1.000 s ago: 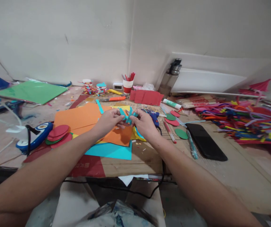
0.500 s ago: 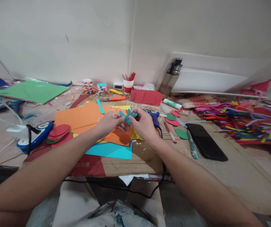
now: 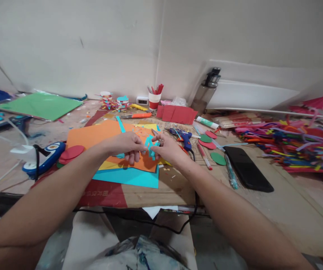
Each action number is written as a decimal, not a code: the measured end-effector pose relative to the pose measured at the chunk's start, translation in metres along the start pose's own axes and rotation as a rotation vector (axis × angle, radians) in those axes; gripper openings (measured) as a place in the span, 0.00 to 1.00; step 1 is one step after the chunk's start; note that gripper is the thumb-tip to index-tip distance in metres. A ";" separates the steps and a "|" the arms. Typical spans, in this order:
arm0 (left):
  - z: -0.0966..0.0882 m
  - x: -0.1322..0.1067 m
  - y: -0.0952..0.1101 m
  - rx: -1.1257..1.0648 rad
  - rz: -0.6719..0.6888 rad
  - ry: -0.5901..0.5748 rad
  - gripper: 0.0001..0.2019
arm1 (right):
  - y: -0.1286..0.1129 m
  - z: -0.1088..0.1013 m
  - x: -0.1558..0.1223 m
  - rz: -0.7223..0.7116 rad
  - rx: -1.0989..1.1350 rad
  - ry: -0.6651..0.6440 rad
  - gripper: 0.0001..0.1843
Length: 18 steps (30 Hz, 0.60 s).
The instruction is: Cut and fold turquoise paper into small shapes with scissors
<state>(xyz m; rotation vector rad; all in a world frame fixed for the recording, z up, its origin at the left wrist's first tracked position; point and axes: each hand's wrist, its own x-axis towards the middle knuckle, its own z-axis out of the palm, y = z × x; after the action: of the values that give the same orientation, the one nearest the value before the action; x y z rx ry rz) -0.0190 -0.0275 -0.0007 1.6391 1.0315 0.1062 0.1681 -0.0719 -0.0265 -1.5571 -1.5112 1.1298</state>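
Observation:
My left hand [image 3: 127, 145] and my right hand [image 3: 167, 149] meet above the stacked paper sheets, both pinching a small teal paper cut-out [image 3: 151, 144] with several strip-like arms. Under them lie an orange sheet [image 3: 93, 135], a yellow sheet [image 3: 108, 165] and a teal sheet [image 3: 130, 177]. A loose teal paper strip [image 3: 119, 124] rests on the orange sheet behind my left hand.
A blue glue gun [image 3: 184, 137] lies right of my hands, with red and green paper circles [image 3: 209, 139], pens [image 3: 204, 156] and a black phone [image 3: 245, 169]. A heap of coloured strips [image 3: 290, 144] fills the right. Red circles [image 3: 71, 152], a blue device [image 3: 43, 158] and a green sheet [image 3: 39, 105] sit left.
Both hands have lowered slightly toward the orange sheet with the teal cut-out still between them. The cut-out has been turned in my fingers.

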 end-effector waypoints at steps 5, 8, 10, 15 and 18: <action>0.008 -0.002 0.004 0.136 0.011 -0.051 0.18 | -0.003 0.003 -0.001 0.021 -0.118 -0.012 0.18; 0.007 -0.002 0.006 0.206 -0.025 -0.025 0.20 | 0.001 0.005 0.000 0.016 -0.134 -0.010 0.18; -0.003 -0.002 0.005 0.207 -0.033 0.076 0.20 | 0.003 0.006 0.000 -0.021 -0.182 0.000 0.13; -0.052 0.011 -0.020 0.266 0.015 0.704 0.11 | 0.000 0.005 -0.004 -0.170 -0.475 0.102 0.04; -0.072 0.024 -0.038 0.407 -0.132 0.797 0.14 | -0.002 0.004 -0.005 -0.249 -0.595 0.143 0.06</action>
<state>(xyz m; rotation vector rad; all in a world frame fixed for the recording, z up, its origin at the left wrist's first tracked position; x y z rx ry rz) -0.0655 0.0418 -0.0168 1.9306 1.8550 0.5200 0.1638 -0.0769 -0.0255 -1.7095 -1.9844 0.4297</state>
